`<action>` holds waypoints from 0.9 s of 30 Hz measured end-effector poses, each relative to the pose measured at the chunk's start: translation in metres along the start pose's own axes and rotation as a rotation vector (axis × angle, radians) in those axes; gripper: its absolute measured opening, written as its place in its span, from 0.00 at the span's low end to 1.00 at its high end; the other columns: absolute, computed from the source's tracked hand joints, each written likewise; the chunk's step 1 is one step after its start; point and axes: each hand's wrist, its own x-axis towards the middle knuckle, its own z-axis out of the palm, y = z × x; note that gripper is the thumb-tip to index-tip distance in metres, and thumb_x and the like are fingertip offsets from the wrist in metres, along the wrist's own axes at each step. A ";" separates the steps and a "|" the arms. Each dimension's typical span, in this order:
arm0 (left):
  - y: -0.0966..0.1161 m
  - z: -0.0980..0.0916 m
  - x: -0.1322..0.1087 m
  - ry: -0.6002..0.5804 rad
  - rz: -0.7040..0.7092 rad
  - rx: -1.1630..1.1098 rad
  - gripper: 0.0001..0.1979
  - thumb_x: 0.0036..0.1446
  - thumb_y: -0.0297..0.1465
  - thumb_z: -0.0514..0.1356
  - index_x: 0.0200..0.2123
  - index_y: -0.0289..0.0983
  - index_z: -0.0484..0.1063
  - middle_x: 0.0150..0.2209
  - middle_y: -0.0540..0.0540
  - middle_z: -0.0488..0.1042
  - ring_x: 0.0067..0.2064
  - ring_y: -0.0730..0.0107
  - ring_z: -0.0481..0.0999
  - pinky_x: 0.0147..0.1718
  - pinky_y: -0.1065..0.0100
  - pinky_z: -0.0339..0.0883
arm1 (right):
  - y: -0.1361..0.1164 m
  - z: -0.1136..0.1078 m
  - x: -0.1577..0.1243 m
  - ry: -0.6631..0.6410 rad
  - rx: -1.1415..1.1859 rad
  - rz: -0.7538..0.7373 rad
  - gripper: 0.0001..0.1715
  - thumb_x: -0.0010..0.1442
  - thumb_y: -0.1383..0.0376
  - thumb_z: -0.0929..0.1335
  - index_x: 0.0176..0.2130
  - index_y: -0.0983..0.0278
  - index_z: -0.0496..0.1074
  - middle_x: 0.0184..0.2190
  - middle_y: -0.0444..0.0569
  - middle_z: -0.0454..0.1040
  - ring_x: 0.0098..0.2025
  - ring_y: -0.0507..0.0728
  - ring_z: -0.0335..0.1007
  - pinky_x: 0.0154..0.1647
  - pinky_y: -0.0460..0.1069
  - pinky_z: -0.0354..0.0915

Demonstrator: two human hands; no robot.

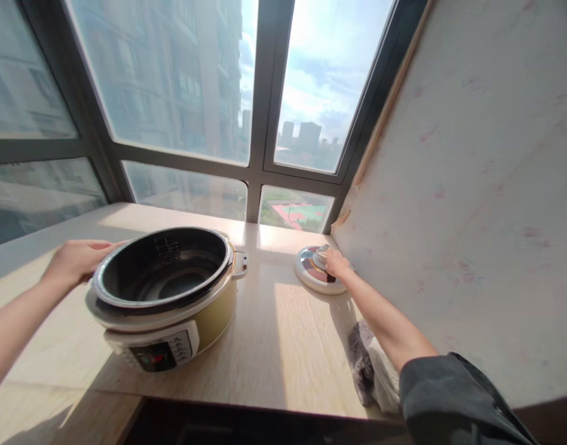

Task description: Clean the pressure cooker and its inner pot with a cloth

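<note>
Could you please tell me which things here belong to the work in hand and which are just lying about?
In hand: cooker, left hand at its rim; lid, right hand on its knob.
Lying about: cloth on the counter.

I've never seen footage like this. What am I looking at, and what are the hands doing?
No machine here: one camera worn on a person's head looks down at their two bare hands. The left hand rests against the rim of a round yellow electric cooker with a black inner pot, open on the pale wooden counter by a window. The right hand grips the knob of a round white lid with a dark ring, lying near the wall. A grey and white cloth lies beneath that forearm.
</note>
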 end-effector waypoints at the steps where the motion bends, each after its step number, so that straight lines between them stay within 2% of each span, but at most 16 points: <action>1: 0.003 -0.002 -0.003 -0.017 -0.016 -0.035 0.31 0.45 0.63 0.55 0.30 0.41 0.78 0.16 0.52 0.71 0.25 0.64 0.71 0.25 0.71 0.62 | -0.006 0.000 -0.002 0.027 -0.007 0.013 0.27 0.62 0.73 0.65 0.60 0.72 0.66 0.58 0.71 0.70 0.61 0.71 0.66 0.59 0.63 0.64; 3: 0.008 -0.005 -0.008 -0.035 -0.025 -0.077 0.28 0.45 0.61 0.59 0.28 0.41 0.77 0.16 0.52 0.71 0.25 0.64 0.70 0.26 0.71 0.61 | -0.020 -0.001 -0.007 0.078 -0.006 -0.005 0.28 0.64 0.70 0.65 0.62 0.76 0.63 0.60 0.78 0.66 0.64 0.75 0.61 0.62 0.69 0.60; 5: 0.010 -0.007 -0.011 -0.031 -0.020 -0.083 0.26 0.46 0.59 0.60 0.27 0.41 0.77 0.15 0.52 0.70 0.25 0.64 0.71 0.26 0.70 0.61 | -0.040 -0.003 -0.010 0.104 0.020 -0.091 0.30 0.63 0.68 0.66 0.63 0.76 0.62 0.63 0.78 0.64 0.66 0.76 0.58 0.65 0.70 0.56; 8: 0.008 -0.006 -0.013 -0.037 -0.008 -0.088 0.24 0.48 0.57 0.61 0.28 0.41 0.77 0.14 0.54 0.68 0.24 0.64 0.70 0.27 0.70 0.60 | -0.078 -0.006 -0.013 0.095 0.092 -0.268 0.33 0.62 0.69 0.66 0.65 0.73 0.62 0.66 0.70 0.63 0.69 0.69 0.58 0.69 0.62 0.56; 10: 0.006 -0.006 -0.013 -0.053 0.015 -0.093 0.23 0.50 0.56 0.61 0.29 0.41 0.77 0.13 0.54 0.67 0.23 0.65 0.69 0.27 0.70 0.60 | -0.108 -0.011 -0.014 0.089 0.142 -0.370 0.33 0.65 0.66 0.65 0.66 0.71 0.61 0.67 0.65 0.63 0.70 0.64 0.58 0.70 0.57 0.56; 12: 0.005 -0.005 -0.013 -0.064 0.037 -0.094 0.24 0.52 0.56 0.60 0.28 0.40 0.77 0.13 0.54 0.67 0.23 0.65 0.69 0.28 0.69 0.60 | -0.141 -0.020 -0.019 0.110 0.257 -0.467 0.31 0.69 0.60 0.63 0.67 0.69 0.61 0.66 0.62 0.65 0.68 0.61 0.61 0.69 0.56 0.58; 15: 0.004 -0.005 -0.013 -0.064 0.059 -0.081 0.25 0.54 0.56 0.59 0.28 0.40 0.76 0.14 0.54 0.66 0.25 0.66 0.69 0.29 0.69 0.58 | -0.189 -0.043 -0.032 0.175 0.647 -0.624 0.29 0.72 0.51 0.59 0.63 0.63 0.67 0.62 0.59 0.71 0.65 0.63 0.66 0.68 0.61 0.60; 18: 0.003 -0.006 -0.015 -0.060 0.086 -0.078 0.25 0.56 0.55 0.57 0.27 0.39 0.75 0.14 0.54 0.65 0.26 0.67 0.69 0.29 0.70 0.57 | -0.229 -0.068 -0.047 0.099 0.854 -0.723 0.34 0.72 0.43 0.58 0.62 0.60 0.69 0.61 0.56 0.71 0.64 0.63 0.66 0.67 0.61 0.60; 20: 0.002 -0.006 -0.015 -0.064 0.109 -0.075 0.25 0.58 0.54 0.56 0.27 0.38 0.75 0.14 0.54 0.64 0.26 0.68 0.68 0.30 0.70 0.57 | -0.247 -0.079 -0.054 0.022 0.907 -0.784 0.37 0.70 0.39 0.57 0.61 0.60 0.71 0.60 0.55 0.72 0.63 0.63 0.67 0.66 0.60 0.61; 22: 0.001 -0.006 -0.015 -0.046 0.133 -0.033 0.24 0.60 0.51 0.54 0.30 0.37 0.77 0.16 0.52 0.67 0.28 0.68 0.70 0.31 0.70 0.58 | -0.260 -0.085 -0.058 -0.043 0.918 -0.821 0.40 0.69 0.36 0.56 0.60 0.61 0.72 0.58 0.55 0.74 0.63 0.64 0.67 0.66 0.60 0.61; 27: 0.003 -0.006 -0.013 0.056 0.076 0.141 0.22 0.62 0.44 0.52 0.36 0.38 0.81 0.34 0.41 0.80 0.37 0.58 0.75 0.32 0.66 0.58 | -0.272 -0.086 -0.065 -0.062 0.906 -0.786 0.44 0.66 0.33 0.57 0.58 0.62 0.72 0.56 0.56 0.75 0.60 0.66 0.68 0.64 0.61 0.62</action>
